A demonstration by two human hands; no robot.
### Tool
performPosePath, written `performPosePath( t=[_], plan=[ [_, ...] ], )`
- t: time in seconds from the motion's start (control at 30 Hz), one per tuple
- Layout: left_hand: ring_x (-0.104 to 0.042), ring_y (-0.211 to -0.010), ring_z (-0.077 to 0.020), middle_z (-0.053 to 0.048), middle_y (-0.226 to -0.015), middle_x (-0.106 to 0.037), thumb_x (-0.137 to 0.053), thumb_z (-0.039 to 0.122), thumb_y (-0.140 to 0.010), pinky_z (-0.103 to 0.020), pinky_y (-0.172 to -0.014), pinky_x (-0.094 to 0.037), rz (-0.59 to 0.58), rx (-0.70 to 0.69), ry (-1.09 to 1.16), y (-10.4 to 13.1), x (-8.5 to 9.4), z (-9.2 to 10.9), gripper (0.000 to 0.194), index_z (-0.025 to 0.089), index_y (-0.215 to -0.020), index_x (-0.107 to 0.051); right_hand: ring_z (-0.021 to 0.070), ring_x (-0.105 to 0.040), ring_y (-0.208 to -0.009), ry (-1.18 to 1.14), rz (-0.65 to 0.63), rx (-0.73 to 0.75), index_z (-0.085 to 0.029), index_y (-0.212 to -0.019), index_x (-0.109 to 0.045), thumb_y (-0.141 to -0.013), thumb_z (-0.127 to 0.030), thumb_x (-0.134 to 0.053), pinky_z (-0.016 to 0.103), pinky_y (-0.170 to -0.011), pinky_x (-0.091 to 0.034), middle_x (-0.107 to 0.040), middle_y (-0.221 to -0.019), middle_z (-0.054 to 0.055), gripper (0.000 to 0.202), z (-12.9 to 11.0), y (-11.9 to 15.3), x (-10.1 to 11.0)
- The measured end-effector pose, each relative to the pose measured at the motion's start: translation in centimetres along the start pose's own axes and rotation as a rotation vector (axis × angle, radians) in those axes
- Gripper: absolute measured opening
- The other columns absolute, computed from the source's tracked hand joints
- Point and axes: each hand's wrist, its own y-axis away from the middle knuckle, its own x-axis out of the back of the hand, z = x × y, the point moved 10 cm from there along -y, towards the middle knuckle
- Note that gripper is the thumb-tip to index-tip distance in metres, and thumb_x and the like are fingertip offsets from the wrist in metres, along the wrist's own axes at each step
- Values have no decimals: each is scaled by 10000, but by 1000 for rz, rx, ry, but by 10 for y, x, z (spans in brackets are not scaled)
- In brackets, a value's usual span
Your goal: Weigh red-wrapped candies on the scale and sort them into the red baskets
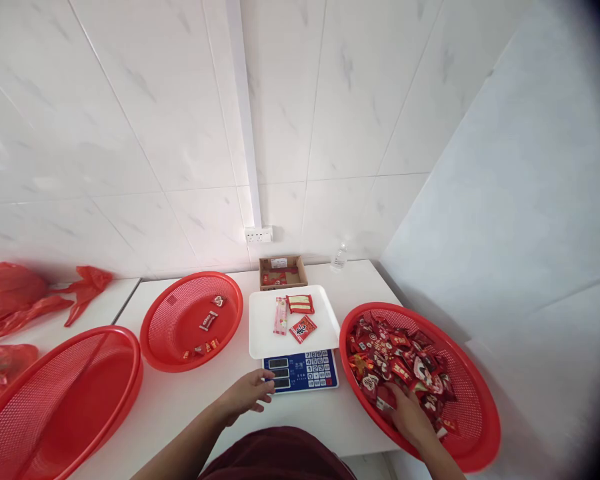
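My left hand (250,392) hovers at the left front edge of the digital scale (300,385), fingers loosely bent and apart, holding nothing. On the scale's white tray (263,341) lie a red packet with a pale label (300,304), a narrow pink packet (280,316) and a square red packet (303,329). My right hand (409,412) reaches into the right red basket (483,417), among many red snack packets (400,350). Its fingers close on a dark red snack packet (386,397); the fingertips are partly hidden.
Left of the scale, a red basket (155,333) holds several small wrapped pieces. Another red basket (65,413) stands at the front left, near red plastic bags (15,293). Behind the scale are a small cardboard box (283,263) and a clear bottle (339,257) against the wall.
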Motion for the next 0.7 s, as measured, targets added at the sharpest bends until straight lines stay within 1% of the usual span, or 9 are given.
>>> performPosePath(
  t=[0.07, 0.13, 0.23, 0.3, 0.37, 0.47, 0.6, 0.7],
  plan=[
    [-564, -965, -202, -93, -1075, -588, -612, 561, -686, -325, -808, -435, 15, -10, 2, 2, 4, 0, 571, 202, -1119, -515, 269, -634, -988, -75, 18, 21, -185, -992, -670, -622, -189, -493, 342, -895, -447, -667, -1070, 138, 410, -5, -3, 10],
    [-564, -967, -200, -90, -1075, -594, -601, 574, -689, -324, -816, -431, 24, -20, 5, 4, 7, 1, 571, 207, -1119, -518, 269, -652, -929, -178, 9, 26, -208, -894, -683, -614, -187, -484, 351, -850, -468, -706, -956, 103, 344, -8, -4, 18],
    [-564, -967, -197, -87, -1075, -601, -602, 612, -663, -321, -827, -423, 41, -22, -1, 5, 10, 1, 618, 211, -1125, -519, 264, -661, -881, -303, 32, -1, -227, -858, -671, -617, -195, -498, 367, -811, -483, -721, -869, 65, 299, -9, -3, 34],
    [-563, -970, -199, -90, -1078, -601, -605, 629, -647, -323, -834, -421, 42, -24, -9, 5, 9, 2, 647, 208, -1129, -519, 254, -653, -908, -342, 73, -16, -223, -878, -658, -635, -214, -512, 369, -829, -477, -718, -903, 60, 284, -10, -2, 45],
    [-562, -975, -202, -92, -1078, -602, -604, 633, -644, -325, -841, -421, 30, -28, -21, 4, 7, 3, 657, 204, -1134, -516, 241, -633, -968, -346, 117, -20, -208, -914, -643, -654, -231, -519, 364, -875, -457, -702, -994, 70, 289, -13, -1, 56],
    [-560, -988, -205, -97, -1089, -597, -600, 635, -648, -326, -852, -420, 13, -25, -50, 5, 2, 6, 677, 197, -1155, -500, 236, -608, -1017, -328, 152, -12, -188, -945, -630, -676, -253, -526, 362, -913, -432, -674, -1065, 89, 296, -18, 1, 66],
    [-562, -1017, -215, -105, -1115, -592, -590, 651, -650, -327, -865, -417, 15, -19, -89, 8, 0, 10, 690, 200, -1164, -498, 236, -615, -971, -392, 154, 12, -192, -917, -636, -696, -296, -527, 364, -883, -441, -681, -1021, 85, 267, -27, 7, 76],
    [-562, -1032, -218, -101, -1120, -596, -586, 645, -660, -333, -871, -418, 16, -11, -113, 9, 0, 10, 672, 210, -1164, -496, 233, -627, -911, -438, 164, -4, -202, -895, -639, -704, -329, -528, 365, -840, -453, -692, -971, 69, 255, -29, 10, 86]
  ],
)
